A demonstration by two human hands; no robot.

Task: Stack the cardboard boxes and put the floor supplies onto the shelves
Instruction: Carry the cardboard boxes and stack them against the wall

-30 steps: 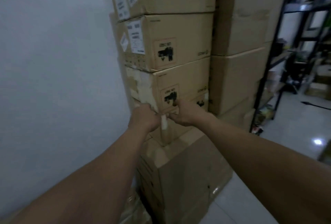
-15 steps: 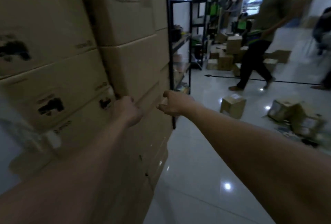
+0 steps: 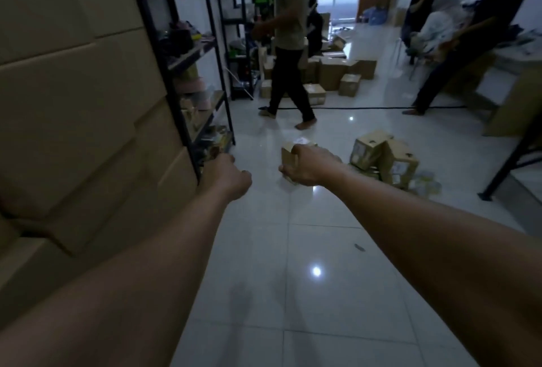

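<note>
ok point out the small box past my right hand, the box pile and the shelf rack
small box (image 3: pixel 302 142), head view, top face
box pile (image 3: pixel 366 149), head view, front face of left box
shelf rack (image 3: pixel 173 103), head view, near front post

The cardboard boxes (image 3: pixel 73 103) are plain tan; the shelves (image 3: pixel 176 108) are black; the floor (image 3: pixel 293 293) is white tile gridded with thin grey lines; the small boxes (image 3: pixel 371 149) carry white labels.

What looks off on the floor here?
A heap of small cardboard boxes lies tumbled on the floor tiles. They are tilted against each other rather than stacked. Farther back, a black cable runs across the walkway, which could trip someone.
</note>
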